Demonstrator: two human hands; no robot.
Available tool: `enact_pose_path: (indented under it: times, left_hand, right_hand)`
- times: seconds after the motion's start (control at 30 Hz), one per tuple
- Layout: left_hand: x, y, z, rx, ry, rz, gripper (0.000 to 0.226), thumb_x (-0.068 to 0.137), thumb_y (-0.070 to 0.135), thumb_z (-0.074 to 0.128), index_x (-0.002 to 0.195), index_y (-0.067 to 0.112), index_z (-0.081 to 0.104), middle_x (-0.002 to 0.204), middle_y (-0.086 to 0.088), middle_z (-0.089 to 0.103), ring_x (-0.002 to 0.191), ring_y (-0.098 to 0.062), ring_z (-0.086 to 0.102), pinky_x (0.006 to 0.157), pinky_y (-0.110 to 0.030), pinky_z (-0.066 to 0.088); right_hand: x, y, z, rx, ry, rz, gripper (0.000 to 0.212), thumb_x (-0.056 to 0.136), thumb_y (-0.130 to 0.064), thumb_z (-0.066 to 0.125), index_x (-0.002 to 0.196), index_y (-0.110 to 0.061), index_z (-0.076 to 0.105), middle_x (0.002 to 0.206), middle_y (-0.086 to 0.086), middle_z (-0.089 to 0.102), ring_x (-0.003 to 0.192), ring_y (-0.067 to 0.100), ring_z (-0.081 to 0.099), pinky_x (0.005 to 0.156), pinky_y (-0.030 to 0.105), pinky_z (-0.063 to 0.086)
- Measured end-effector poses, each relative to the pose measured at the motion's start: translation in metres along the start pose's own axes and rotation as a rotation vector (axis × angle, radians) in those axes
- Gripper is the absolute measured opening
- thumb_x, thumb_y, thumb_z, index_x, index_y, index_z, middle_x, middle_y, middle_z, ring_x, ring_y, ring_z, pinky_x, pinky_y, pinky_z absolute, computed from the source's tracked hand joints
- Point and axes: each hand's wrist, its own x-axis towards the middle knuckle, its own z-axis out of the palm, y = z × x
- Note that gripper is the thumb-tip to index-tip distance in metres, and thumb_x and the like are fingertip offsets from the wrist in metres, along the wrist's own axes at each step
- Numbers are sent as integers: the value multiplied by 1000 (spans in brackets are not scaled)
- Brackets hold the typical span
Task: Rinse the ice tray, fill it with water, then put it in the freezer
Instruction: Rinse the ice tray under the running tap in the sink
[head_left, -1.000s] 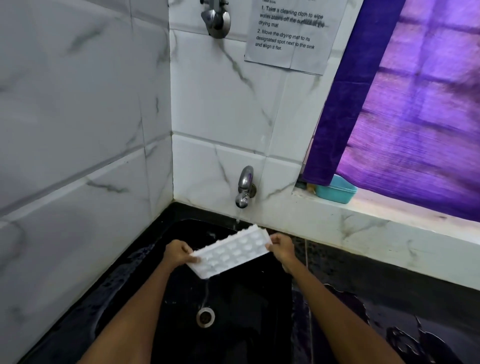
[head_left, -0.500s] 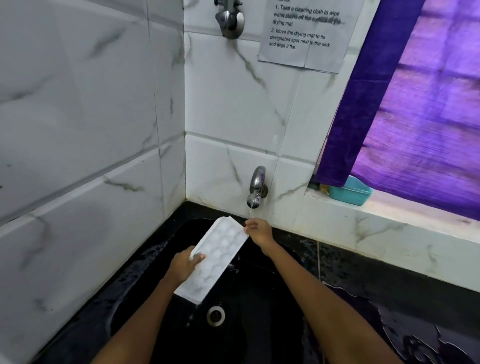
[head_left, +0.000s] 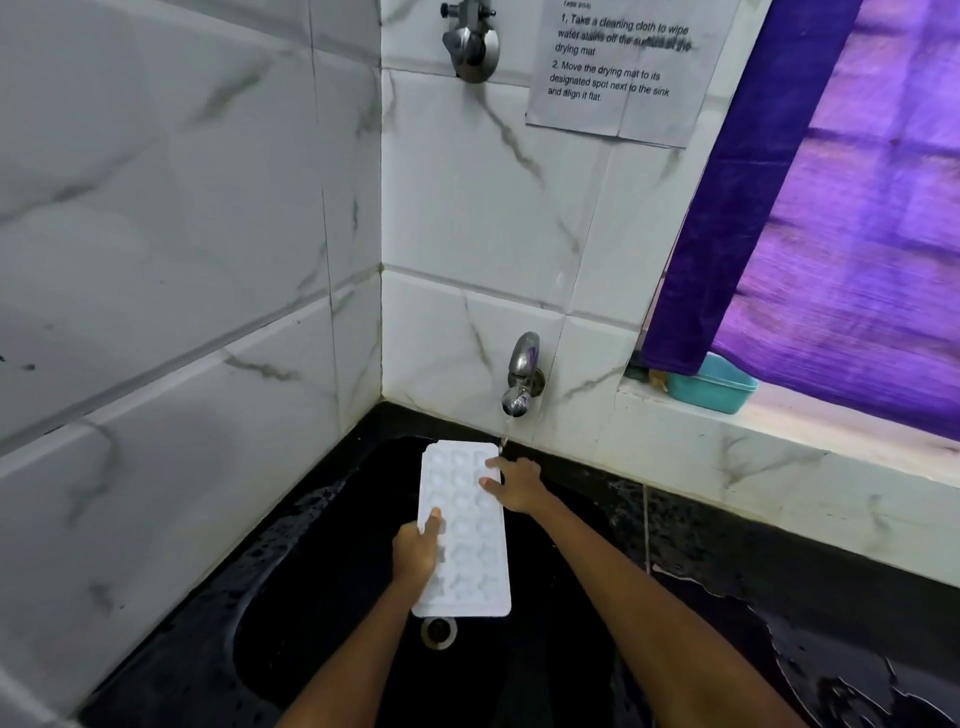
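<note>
1. White plastic tray (head_left: 464, 525), with three columns of round cells facing up, is held over the black sink (head_left: 311, 597), its long side running from near the tap (head_left: 522, 376) toward the drain (head_left: 439, 631).
2. Left hand (head_left: 415, 553) grips the tray's left edge about halfway along: the thumb lies on top across the cells, the other fingers are hidden beneath.
3. Right hand (head_left: 517, 483) holds the tray's far right edge, thumb and a fingertip resting on the upper face, the rest curled round the rim.
4. A thin stream of water (head_left: 506, 431) falls from the tap and lands at the tray's far right corner, right by the right hand's fingers.
5. The tray's near end hangs just above the drain and covers its upper rim.
6. Whether the cells hold water cannot be told; they look pale and glossy.
7. The black counter (head_left: 779, 597) to the right of the sink is wet, with a spread puddle near the lower right.
8. White marbled tiles (head_left: 182, 260) line the corner behind the sink; a second valve (head_left: 470, 47) sits high on the wall.
9. A printed paper (head_left: 618, 67) is stuck to the tiles beside a purple curtain (head_left: 841, 218).
10. A teal tub (head_left: 714, 384) stands on the sill (head_left: 805, 431) under the curtain's edge.
</note>
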Motion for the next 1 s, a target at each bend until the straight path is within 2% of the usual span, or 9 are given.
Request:
enact_pose_path:
  times: [0.1,0.2,0.3,0.4,0.53,0.6,0.73,0.87,1.0]
  left_hand:
    - [-2,-1,-5,54,-2,28,33,98,27,50,82,-1,58,83,-15,61,61,-18,56,55,-27,44]
    - [-3,0,-9,66,-7,52,33,97,28,51,82,0,59,84,-16,62,76,-25,60,70,-34,49]
    - [-4,8,-12,84,-4,71,37,96,30,52,88,-4,64,86,-15,62,81,-25,61,76,-38,53]
    - [-4,17,-12,122,-9,91,42,97,32,51,97,-7,65,88,-14,62,84,-27,63,77,-37,53]
    - [-6,33,-1,102,-22,86,45,96,34,50,104,-8,65,97,-19,67,85,-31,65,79,-38,56]
    - [-5,41,4,79,-12,78,46,96,35,50,105,-7,65,104,-22,68,89,-35,67,81,-40,57]
    - [-1,41,8,119,-31,60,47,96,36,49,109,-7,63,105,-19,67,86,-29,65,82,-38,56]
    - [2,40,11,88,-41,40,47,97,35,49,110,-8,64,107,-20,67,80,-25,62,76,-36,56]
    - [2,44,11,139,-71,69,48,97,36,49,111,-8,63,106,-20,67,81,-28,64,69,-34,55]
  right_hand:
    - [-5,3,0,3,-31,5,54,96,-44,41,145,-26,27,151,23,15,141,40,5,110,45,24]
    - [-9,4,-4,-1,-67,-1,59,95,-49,40,147,-31,20,154,23,6,143,40,-1,113,47,19]
    - [-7,1,-4,-36,-60,-18,59,94,-51,43,146,-30,25,151,23,20,140,41,9,111,45,20]
    - [-6,1,-9,-113,-24,-2,60,88,-60,45,140,-31,33,146,20,32,135,40,23,107,47,28]
    - [-7,-11,-21,-105,79,26,64,89,-59,43,141,-25,32,144,20,28,137,37,20,107,50,31]
    - [-7,-13,-27,-92,106,11,66,89,-60,43,143,-26,29,145,20,28,137,36,18,107,48,29]
    - [-7,-5,-37,-189,107,59,65,85,-69,38,140,-34,35,147,18,26,141,36,10,108,51,25]
    - [-8,-6,-38,-182,57,31,72,82,-72,39,142,-34,31,148,18,23,142,35,7,108,52,25]
    - [-7,-7,-47,-292,82,87,70,81,-74,36,139,-35,37,150,19,21,142,39,4,110,59,18]
